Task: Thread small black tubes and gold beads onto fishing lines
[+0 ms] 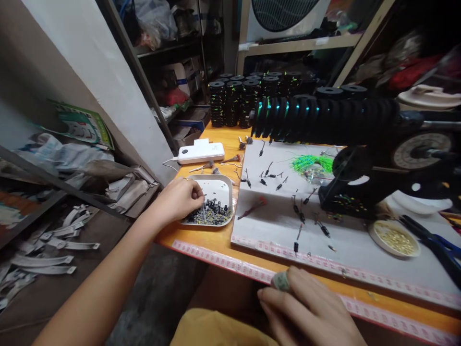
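My left hand reaches into a white tray at the table's left edge. Its thumb and fingers are pinched together above a heap of small black, grey and yellow parts; what they hold, if anything, I cannot make out. My right hand is in front of the table's front edge, fingers curled together, with a greenish wrap around one fingertip. Whether something small is between those fingers is hidden. Several short black pieces with thin stems lie scattered on the grey board between the hands.
A black machine with a ribbed roller overhangs the board. Behind stand black spools. A bundle of green strands, a dish of gold bits, dark scissors-like handles and a white power strip lie around. Measuring tape lines the edge.
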Available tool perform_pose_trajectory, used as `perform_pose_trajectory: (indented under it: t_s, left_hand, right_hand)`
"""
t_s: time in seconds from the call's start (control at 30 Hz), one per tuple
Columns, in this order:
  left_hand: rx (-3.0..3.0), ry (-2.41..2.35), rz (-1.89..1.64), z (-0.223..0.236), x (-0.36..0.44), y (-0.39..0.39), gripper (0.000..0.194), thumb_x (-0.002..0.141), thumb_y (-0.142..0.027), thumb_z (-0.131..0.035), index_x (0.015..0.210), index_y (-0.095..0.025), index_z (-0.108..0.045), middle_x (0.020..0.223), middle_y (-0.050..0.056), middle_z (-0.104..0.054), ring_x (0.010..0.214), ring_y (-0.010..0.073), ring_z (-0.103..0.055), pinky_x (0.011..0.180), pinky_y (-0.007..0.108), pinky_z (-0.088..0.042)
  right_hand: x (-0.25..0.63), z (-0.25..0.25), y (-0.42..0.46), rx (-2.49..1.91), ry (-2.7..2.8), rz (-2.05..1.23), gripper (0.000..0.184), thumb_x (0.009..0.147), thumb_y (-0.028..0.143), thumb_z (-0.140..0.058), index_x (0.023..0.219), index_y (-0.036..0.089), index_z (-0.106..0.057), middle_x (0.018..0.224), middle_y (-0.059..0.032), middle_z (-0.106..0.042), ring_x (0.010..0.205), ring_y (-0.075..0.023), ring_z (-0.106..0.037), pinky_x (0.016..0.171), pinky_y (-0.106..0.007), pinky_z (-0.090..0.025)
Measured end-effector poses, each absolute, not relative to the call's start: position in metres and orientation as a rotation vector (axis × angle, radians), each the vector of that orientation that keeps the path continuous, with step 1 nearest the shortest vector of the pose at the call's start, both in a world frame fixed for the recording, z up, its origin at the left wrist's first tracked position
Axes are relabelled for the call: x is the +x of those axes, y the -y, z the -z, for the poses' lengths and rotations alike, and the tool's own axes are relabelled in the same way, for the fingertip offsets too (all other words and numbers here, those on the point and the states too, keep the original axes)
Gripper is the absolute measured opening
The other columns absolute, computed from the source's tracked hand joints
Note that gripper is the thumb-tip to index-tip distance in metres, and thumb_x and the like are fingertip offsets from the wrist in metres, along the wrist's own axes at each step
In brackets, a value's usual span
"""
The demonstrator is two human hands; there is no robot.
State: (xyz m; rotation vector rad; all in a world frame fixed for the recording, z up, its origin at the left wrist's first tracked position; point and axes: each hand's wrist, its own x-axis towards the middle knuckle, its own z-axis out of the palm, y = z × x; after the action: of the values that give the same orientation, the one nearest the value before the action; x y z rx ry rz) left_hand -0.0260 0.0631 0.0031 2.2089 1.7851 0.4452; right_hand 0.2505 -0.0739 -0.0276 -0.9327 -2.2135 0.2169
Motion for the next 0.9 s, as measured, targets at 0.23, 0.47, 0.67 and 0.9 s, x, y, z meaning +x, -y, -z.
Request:
perform_pose_trajectory:
  t_s: [0.23, 0.47, 0.67, 0.9]
  left_hand:
    - [2.099, -1.843, -0.891, -0.014, 0.004, -0.013, 0.008, 0.083, -0.021, -0.058, 0.076, -0.021, -0.058, 0.076, 0.001, -0.065, 0.072, 0.0176, -0.06, 0.07, 0.029, -0.047]
    - [0.996, -0.881, -1.091, 0.02, 0.076, 0.062, 0.01, 0.08, -0.016, -0.076, 0.077, -0.017, -0.067, 0.075, -0.001, -0.063, 0.06, 0.0073, -0.056, 0.057, 0.017, -0.045]
    - [0.528, -0.672, -1.068, 0.034, 0.097, 0.073, 0.009, 0.075, -0.019, -0.085, 0.074, -0.017, -0.076, 0.073, -0.001, -0.063, 0.051, 0.0017, -0.052, 0.049, 0.012, -0.041]
    - [0.451, -0.587, -1.051, 0.03, 0.105, 0.082, 0.008, 0.076, -0.018, -0.085, 0.081, -0.018, -0.079, 0.07, -0.001, -0.064, 0.055, 0.0033, -0.054, 0.05, 0.01, -0.047]
  right_hand:
    - [0.257, 0.025, 0.07, -1.106, 1.943, -0.585, 0.012, 0.094, 0.013, -0.054, 0.087, 0.021, -0.06, 0.07, -0.0009, -0.056, 0.066, -0.0168, -0.057, 0.061, -0.029, -0.045]
    - [0.257, 0.014, 0.079, -1.113, 1.914, -0.651, 0.017, 0.093, 0.014, -0.052, 0.083, 0.021, -0.063, 0.072, -0.001, -0.054, 0.071, -0.0172, -0.051, 0.067, -0.031, -0.042]
    - [0.257, 0.003, 0.085, -1.096, 1.834, -0.78, 0.019, 0.085, 0.01, -0.052, 0.072, 0.022, -0.059, 0.071, 0.0002, -0.051, 0.072, -0.0161, -0.053, 0.067, -0.029, -0.042]
    - [0.256, 0.007, 0.088, -1.041, 1.699, -0.986, 0.018, 0.08, 0.01, -0.05, 0.067, 0.02, -0.043, 0.072, -0.0004, -0.053, 0.071, -0.0148, -0.053, 0.062, -0.026, -0.041]
